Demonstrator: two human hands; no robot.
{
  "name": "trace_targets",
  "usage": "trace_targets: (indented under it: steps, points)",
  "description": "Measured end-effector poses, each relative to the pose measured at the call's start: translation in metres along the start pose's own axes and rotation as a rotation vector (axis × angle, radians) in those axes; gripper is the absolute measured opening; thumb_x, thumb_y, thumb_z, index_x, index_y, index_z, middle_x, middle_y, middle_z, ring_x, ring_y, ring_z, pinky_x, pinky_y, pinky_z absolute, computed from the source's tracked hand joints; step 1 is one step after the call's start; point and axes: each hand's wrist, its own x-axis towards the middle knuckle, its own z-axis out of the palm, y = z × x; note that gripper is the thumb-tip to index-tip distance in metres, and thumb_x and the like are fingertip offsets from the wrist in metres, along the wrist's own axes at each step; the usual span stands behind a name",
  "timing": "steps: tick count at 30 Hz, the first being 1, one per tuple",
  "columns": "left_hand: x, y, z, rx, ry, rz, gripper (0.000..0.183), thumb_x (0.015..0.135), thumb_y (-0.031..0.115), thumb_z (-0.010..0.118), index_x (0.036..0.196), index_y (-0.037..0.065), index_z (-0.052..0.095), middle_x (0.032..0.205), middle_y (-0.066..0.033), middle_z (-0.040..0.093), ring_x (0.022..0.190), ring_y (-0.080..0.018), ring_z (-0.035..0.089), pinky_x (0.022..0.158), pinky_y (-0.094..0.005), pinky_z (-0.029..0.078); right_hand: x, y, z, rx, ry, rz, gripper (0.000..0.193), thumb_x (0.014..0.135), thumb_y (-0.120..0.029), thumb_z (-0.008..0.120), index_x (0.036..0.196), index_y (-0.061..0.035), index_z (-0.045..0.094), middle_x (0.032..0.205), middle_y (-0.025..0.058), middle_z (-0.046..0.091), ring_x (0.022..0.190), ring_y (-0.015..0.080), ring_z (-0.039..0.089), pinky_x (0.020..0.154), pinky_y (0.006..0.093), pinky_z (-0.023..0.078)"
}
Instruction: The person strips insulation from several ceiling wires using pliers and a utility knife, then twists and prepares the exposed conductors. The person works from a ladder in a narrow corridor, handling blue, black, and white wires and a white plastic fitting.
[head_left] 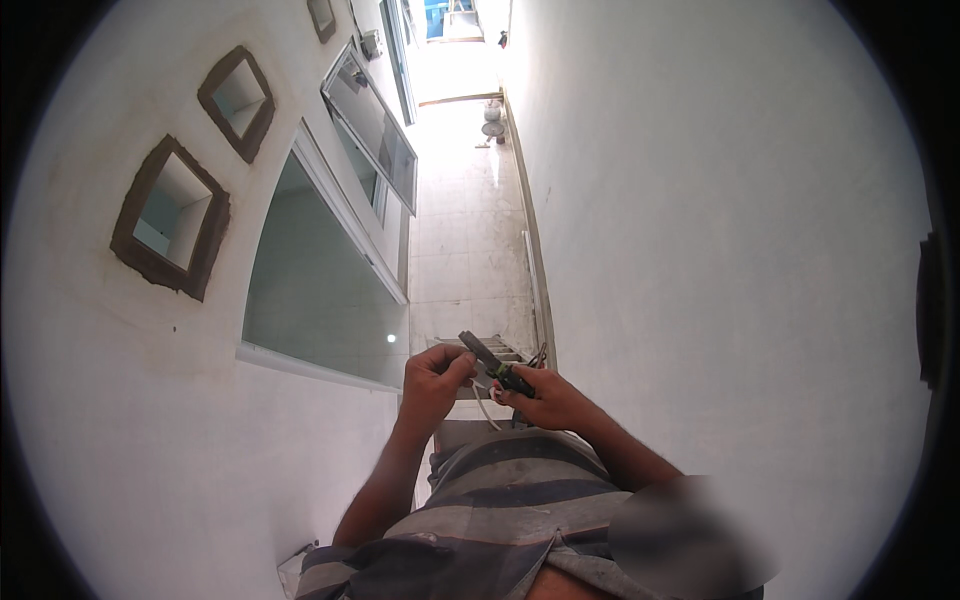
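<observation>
My right hand (548, 398) is closed round the dark, green-marked handles of a pair of pliers (484, 352). The pliers' grey jaws point up and to the left, past the fingertips of my other hand. My left hand (438, 372) is pinched, thumb against fingers, close beside the jaws. A thin white cable (485, 408) runs from its fingertips down toward my waist; the pinched end itself is hidden. Below my right hand, a small reddish and white bit shows, too small to name.
Beneath my hands stands a ladder (505, 350) over a tiled floor (440, 260). A plain white wall (720, 250) rises close on the right. On the left are a large window (320, 280), an open window sash (375, 130) and square wall openings (172, 215). A fan-like object (493, 128) stands farther off.
</observation>
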Motion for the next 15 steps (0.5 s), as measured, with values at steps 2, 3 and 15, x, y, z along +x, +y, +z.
trace_targets:
  steps: [2,3,15]
  points:
    - [0.0,0.001,0.001,0.025,0.012,0.007,0.016,0.094,0.013,0.069,0.094,-0.002,0.073,0.078,-0.0057,0.071,0.071,-0.01,0.065,0.067,-0.0252,0.054,-0.001,-0.007,-0.001,-0.028,0.003,0.012,0.031,0.097,-0.023,0.067,0.118,-0.0008,0.063,0.082,0.0065,0.071,0.075,0.0148,0.065,0.072,0.0336,0.051]
    - [0.0,0.0,0.001,0.037,0.023,0.011,0.016,0.094,0.014,0.069,0.094,-0.002,0.073,0.078,-0.0055,0.071,0.07,-0.0098,0.065,0.066,-0.0253,0.054,-0.003,-0.019,-0.005,-0.049,-0.001,0.032,0.032,0.097,-0.023,0.067,0.12,-0.001,0.063,0.083,0.0072,0.071,0.076,0.0158,0.066,0.074,0.0341,0.052]
    - [0.0,-0.01,0.002,0.176,0.078,0.068,0.016,0.093,0.014,0.069,0.089,-0.001,0.072,0.069,0.001,0.064,0.063,-0.0046,0.055,0.057,-0.0244,0.043,0.0,-0.002,0.007,-0.046,0.088,0.008,0.033,0.097,-0.02,0.065,0.124,-0.0009,0.062,0.091,0.0136,0.074,0.087,0.025,0.073,0.081,0.0371,0.055]
